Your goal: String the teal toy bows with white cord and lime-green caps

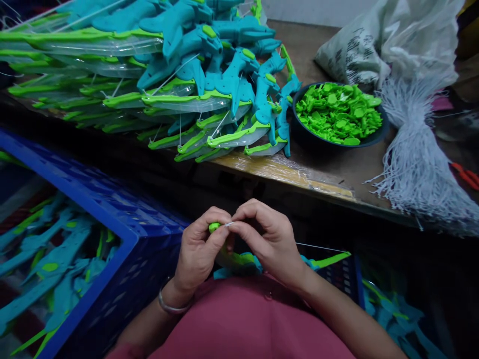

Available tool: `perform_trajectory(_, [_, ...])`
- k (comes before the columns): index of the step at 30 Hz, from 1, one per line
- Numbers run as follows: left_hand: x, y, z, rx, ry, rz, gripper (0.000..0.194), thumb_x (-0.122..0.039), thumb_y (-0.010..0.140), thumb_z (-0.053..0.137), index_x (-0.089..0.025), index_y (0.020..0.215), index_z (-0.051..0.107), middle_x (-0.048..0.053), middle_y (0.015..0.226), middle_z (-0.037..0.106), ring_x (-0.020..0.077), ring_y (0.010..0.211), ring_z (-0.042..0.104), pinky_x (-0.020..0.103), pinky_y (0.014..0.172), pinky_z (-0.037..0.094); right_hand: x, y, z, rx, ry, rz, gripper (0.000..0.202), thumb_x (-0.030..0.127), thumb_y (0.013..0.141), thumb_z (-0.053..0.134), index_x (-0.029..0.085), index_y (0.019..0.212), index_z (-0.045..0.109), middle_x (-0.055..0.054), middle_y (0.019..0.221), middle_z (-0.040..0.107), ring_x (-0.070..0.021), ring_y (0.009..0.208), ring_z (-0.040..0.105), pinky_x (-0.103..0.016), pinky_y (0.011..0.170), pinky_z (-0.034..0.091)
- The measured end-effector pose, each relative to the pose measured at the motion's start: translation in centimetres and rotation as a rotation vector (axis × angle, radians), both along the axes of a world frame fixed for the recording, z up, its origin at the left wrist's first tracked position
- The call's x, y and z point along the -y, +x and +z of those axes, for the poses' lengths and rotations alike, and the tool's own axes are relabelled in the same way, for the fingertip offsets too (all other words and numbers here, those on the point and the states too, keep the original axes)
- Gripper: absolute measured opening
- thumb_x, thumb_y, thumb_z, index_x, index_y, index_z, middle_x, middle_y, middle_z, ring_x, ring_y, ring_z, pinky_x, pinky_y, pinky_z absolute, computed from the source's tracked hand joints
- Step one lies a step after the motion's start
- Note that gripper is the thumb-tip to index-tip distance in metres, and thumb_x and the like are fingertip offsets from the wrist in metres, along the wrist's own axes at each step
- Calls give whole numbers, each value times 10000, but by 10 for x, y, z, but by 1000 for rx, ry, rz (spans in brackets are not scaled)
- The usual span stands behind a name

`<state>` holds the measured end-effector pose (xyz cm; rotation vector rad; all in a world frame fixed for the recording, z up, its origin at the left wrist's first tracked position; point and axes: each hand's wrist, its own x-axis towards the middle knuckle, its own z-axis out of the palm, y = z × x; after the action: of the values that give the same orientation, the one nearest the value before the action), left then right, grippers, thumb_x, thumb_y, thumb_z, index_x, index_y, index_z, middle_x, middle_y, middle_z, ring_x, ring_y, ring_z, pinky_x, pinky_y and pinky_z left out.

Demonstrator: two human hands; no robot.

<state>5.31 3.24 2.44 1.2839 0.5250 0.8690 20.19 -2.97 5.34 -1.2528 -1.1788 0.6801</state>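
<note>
Evidently, a thin white string [227, 225] is pinched at near centre between the right hand's [277, 244] thumb and forefinger; beside it, a green tip [214, 227] is clamped by the left hand's [198, 247] closed fingers. Beneath, a toy bow [247, 259] is partly hidden. The string could be lost through a loosened pinch, or tangled if the bow were tilted. Bows [224, 94] are piled far left, a bowl [339, 145] far right.
</note>
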Motion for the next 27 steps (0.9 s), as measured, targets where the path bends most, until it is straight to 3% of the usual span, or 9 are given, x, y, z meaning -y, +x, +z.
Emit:
perform_trajectory(5, [-2, 1, -2, 68, -40, -62, 121, -189, 990, 609, -236, 971, 719, -4, 904, 577, 89, 624, 588, 213, 539, 483, -3, -3, -6, -505, -250, 200, 230, 319, 894, 763, 180, 791, 611, 23, 645, 676, -134, 578, 675, -245, 571, 554])
perform_trajectory(9, [1, 3, -2, 79, -73, -49, 114, -203, 1000, 591, -224, 957, 695, -7, 892, 558, 80, 595, 564, 215, 515, 457, -2, -5, -10, -575, -189, 222, 220, 301, 908, 748, 175, 787, 614, 27, 648, 667, -138, 561, 674, -258, 563, 568])
perform_trajectory(11, [2, 4, -1, 41, -96, -21, 122, -223, 1008, 580, -213, 927, 671, -8, 879, 547, 78, 587, 540, 219, 511, 436, 0, -5, -10, -437, -104, 169, 191, 266, 937, 717, 173, 798, 626, 28, 695, 654, -120, 587, 664, -249, 586, 561])
perform_trajectory(14, [3, 4, -1, -13, -148, 4, 175, -252, 1016, 562, -200, 863, 630, -11, 849, 526, 83, 582, 515, 227, 506, 411, 2, -3, -10, -19, 33, 81, 129, 186, 977, 650, 171, 849, 634, 11, 788, 642, -100, 687, 633, -236, 661, 537])
perform_trajectory(19, [-2, 3, 2, -24, -161, -14, 181, -256, 984, 611, -192, 817, 639, -7, 839, 552, 89, 619, 501, 224, 550, 408, 3, 1, -8, 588, 251, 25, 99, 98, 1021, 500, 149, 984, 576, -113, 1054, 657, -166, 925, 621, -288, 734, 551])
perform_trajectory(21, [-3, 3, 4, -12, -155, -35, 193, -267, 970, 640, -188, 793, 640, -8, 807, 566, 92, 627, 494, 221, 571, 406, 2, 2, -6, 671, 288, 50, 109, 91, 1028, 471, 137, 1012, 569, -133, 1088, 655, -183, 963, 617, -291, 733, 553])
perform_trajectory(27, [1, 2, 4, -13, -207, -25, 173, -251, 958, 663, -187, 797, 655, -8, 780, 602, 93, 591, 518, 222, 547, 412, 4, 5, 3, 694, 208, 102, 181, 117, 1054, 400, 165, 938, 531, -72, 883, 621, -162, 787, 563, -279, 659, 508])
